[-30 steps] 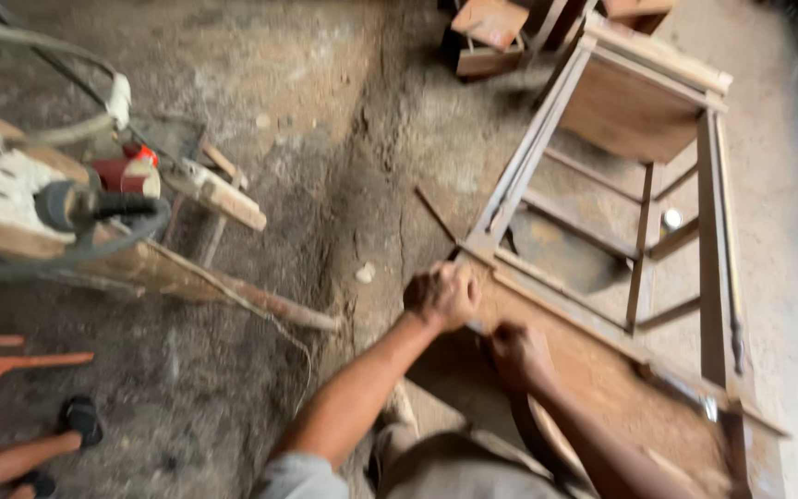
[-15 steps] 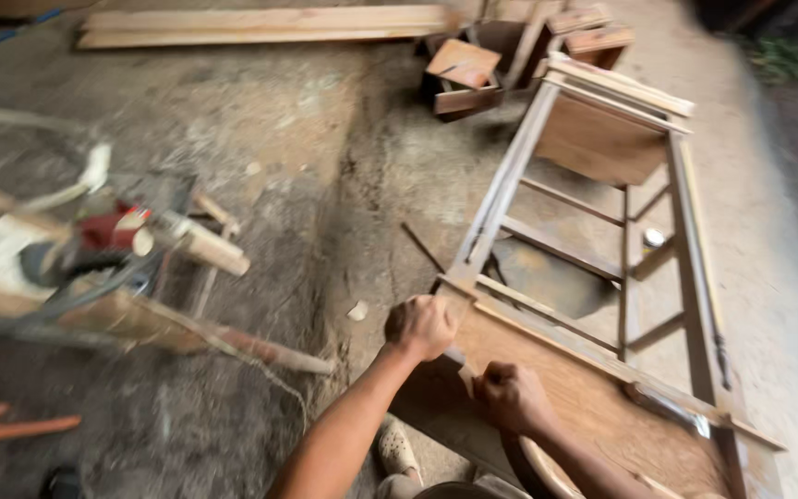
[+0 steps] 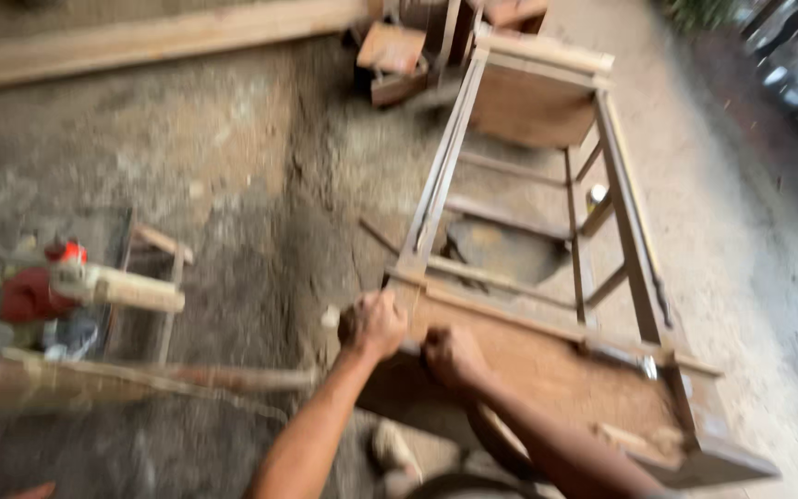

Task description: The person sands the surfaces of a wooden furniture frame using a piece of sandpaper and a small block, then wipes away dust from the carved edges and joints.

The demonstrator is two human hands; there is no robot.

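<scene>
The wooden frame (image 3: 547, 231), a ladder-like piece of furniture with long side rails, thin cross rungs and solid panels at both ends, lies on its side on the dirt floor (image 3: 233, 185), stretching away from the person. Both hands sit at its near corner, where the near panel (image 3: 547, 370) meets the left rail. The left hand (image 3: 376, 323) is closed in a narrow grip on the corner edge of the frame, knuckles up; a pale tip shows just beside it, too blurred to identify. The right hand (image 3: 453, 356) is curled close beside it on the same top edge, its grip tight on the wood. With both hands bunched at one corner, the frame would probably twist if pulled hard, so steady, even pressure along the rail and a firm hold on the solid panel, not the thin rungs, looks the sound way to handle it. A sandalled foot (image 3: 390, 453) stands just below the panel. To the left, well apart, a red power tool (image 3: 43, 286) rests on a rough wooden stand (image 3: 154, 296). Beyond the frame lie offcut blocks (image 3: 394, 60) and a long plank (image 3: 168, 37) across the far floor.
</scene>
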